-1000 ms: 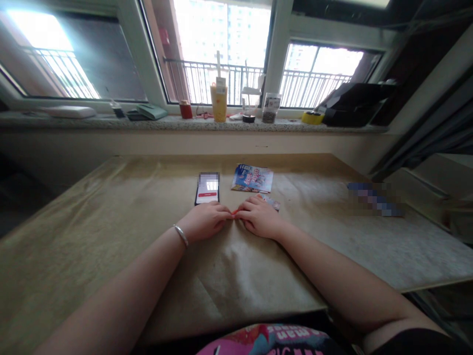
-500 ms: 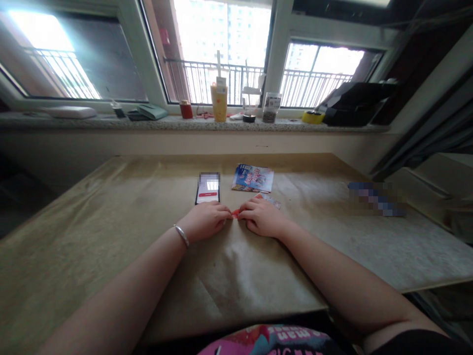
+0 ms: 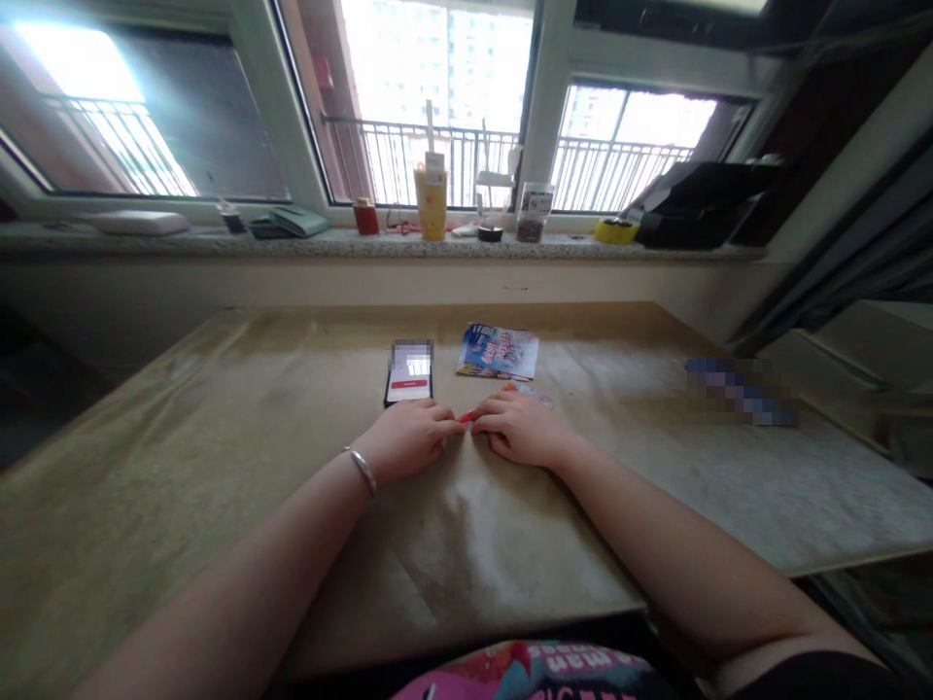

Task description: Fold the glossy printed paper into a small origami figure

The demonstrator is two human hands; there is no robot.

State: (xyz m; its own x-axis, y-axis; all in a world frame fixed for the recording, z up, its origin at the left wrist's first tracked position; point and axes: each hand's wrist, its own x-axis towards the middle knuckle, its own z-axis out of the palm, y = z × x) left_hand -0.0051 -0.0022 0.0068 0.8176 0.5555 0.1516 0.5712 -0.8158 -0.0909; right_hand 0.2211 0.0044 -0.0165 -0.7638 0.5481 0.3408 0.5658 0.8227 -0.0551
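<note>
While left hand (image 3: 408,436) and right hand (image 3: 523,426) pinch a red strip (image 3: 466,420), tablecloth (image 3: 456,544) spreading between forearms (image 3: 284,544), near edge (image 3: 583,620) well apart.

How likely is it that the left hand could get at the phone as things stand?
Probably yes: the left hand lies by the near end of the phone with nothing visibly between, though it seems occupied at the red piece.
</note>
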